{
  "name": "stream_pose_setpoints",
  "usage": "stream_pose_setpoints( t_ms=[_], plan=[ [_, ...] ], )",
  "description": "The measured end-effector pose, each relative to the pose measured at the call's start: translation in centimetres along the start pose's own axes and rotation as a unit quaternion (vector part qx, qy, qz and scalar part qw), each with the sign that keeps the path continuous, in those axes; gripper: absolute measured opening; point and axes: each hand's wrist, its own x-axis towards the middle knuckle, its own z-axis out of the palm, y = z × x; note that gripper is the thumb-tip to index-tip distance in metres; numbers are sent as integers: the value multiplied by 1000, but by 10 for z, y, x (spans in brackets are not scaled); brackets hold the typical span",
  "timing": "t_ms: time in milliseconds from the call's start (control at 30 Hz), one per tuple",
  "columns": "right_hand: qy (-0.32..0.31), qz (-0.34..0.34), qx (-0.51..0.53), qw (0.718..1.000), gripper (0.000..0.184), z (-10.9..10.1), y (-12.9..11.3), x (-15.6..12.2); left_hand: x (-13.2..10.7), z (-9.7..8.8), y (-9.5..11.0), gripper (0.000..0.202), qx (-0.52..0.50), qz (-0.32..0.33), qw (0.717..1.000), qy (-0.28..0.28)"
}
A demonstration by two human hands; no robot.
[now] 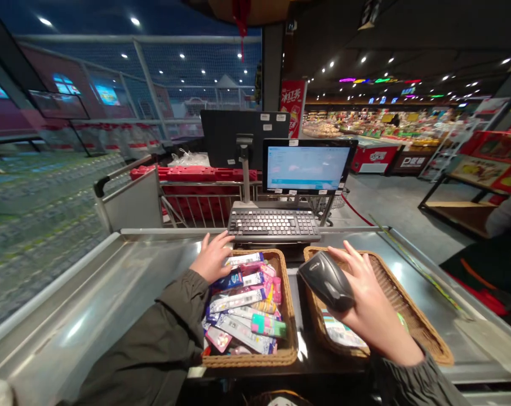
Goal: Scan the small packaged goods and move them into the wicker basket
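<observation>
My right hand holds a black handheld barcode scanner over the right wicker basket. Some of its fingers stretch out past the scanner, and the handle is hidden. In that basket lies a flat printed pack, partly covered by my hand. My left hand is open, fingers spread, at the upper left of the left wicker basket. Its fingertips come close to the left end of the keyboard; contact I cannot tell. Several long toothpaste-like boxes and small colourful packs fill the left basket.
A lit monitor stands behind the keyboard, with a second screen turned away. Metal counter surfaces extend on both sides. A shopping cart stands beyond the counter. A yellow-green strip crosses the right side.
</observation>
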Motion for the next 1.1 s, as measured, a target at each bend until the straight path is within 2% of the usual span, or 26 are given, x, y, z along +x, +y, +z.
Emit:
stream_pose_setpoints(
  t_ms=[133,267,367,467,667,767,833,900,1100],
  plan=[
    [-7,-5,8,1000,50,6,-10,6,-17,11,-27,12,10,-44,999,-12],
    [-20,-8,7,1000,53,12,-22,15,-30,24,-48,17,21,-87,995,-51],
    [-24,-15,5,1000,50,17,-33,21,-34,26,-51,23,17,-95,993,-66],
    [-25,-12,3,1000,49,21,-40,24,-30,14,-42,27,10,-57,997,-41],
    [-12,38,-23,999,46,12,-35,13,1,-40,9,39,3,74,994,76],
    [17,68,-44,997,47,-1,-20,-2,27,-50,38,38,-11,127,987,95],
    [39,97,-59,993,46,-10,-8,-14,45,-44,60,37,-30,159,982,94],
    [52,128,-76,988,46,-19,4,-27,63,-30,86,37,-48,191,978,72],
    [77,186,-113,973,44,-45,45,-62,111,35,179,40,-79,267,959,-41]
  ],
)
